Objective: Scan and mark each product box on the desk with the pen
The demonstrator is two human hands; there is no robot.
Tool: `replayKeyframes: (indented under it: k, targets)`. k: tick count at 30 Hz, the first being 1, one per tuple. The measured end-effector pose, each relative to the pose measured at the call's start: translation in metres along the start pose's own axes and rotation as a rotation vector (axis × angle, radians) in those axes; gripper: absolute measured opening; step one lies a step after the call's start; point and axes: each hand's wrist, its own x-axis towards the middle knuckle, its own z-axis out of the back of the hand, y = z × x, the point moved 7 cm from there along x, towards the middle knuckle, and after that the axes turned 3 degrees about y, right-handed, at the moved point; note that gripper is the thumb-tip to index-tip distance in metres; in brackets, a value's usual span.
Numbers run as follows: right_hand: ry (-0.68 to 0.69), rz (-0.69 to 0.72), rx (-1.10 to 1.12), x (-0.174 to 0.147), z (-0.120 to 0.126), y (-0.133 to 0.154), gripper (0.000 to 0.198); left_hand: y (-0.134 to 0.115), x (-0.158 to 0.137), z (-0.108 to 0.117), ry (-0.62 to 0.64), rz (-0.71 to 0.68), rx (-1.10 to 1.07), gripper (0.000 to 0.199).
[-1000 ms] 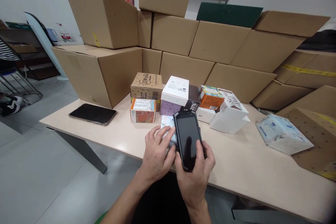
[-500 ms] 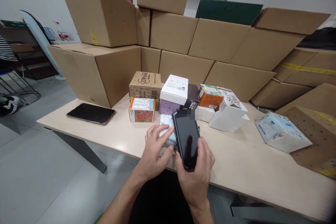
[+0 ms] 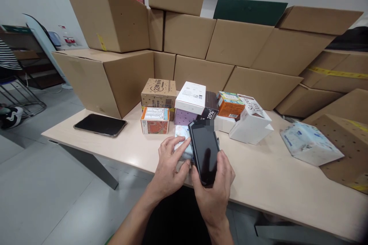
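Observation:
My right hand is closed round the lower part of a black smartphone-like handheld device. Its dark screen faces up toward me, and part of its top end is blurred out. Just to the left, my left hand rests on a small light-blue and white soft pack, which looks like tissues. The thumb is at the pack's near side, the fingers reach across its top, and the index fingertip comes up to the device's left edge. The device and my fingers hide much of the pack.
Small cartons stand behind: an orange-and-white box, a brown box, a white box on a purple one, and an orange box. A phone lies left on the table. Large cardboard boxes wall the back.
The view has shifted very slightly. Both hands, the device and the pack stay in nearly the same places.

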Motion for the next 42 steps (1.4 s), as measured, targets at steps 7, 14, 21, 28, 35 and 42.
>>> replayKeyframes:
  k: [7,14,21,28,35,42]
  targets:
    - [-0.026,-0.02,0.05,-0.002,0.005,-0.007,0.081,0.0,0.001,0.002,-0.009,0.0,0.003,0.065]
    - [-0.049,-0.346,-0.122,-0.003,0.051,-0.058,0.085,0.006,-0.001,0.002,-0.068,0.028,-0.062,0.058]
    - [0.105,-0.381,-0.299,-0.008,0.065,-0.116,0.096,0.016,-0.001,0.004,-0.176,0.09,-0.179,0.039]
    - [0.171,-0.283,-0.404,-0.013,0.047,-0.117,0.082,0.026,-0.004,0.008,-0.249,0.142,-0.165,0.031]
    - [0.322,-0.185,-0.19,0.017,0.047,-0.089,0.076,0.03,-0.007,0.01,-0.313,0.145,-0.251,0.026]
    - [0.77,-0.22,0.254,0.041,-0.006,-0.065,0.084,0.035,-0.01,0.017,-0.375,0.214,-0.286,0.023]
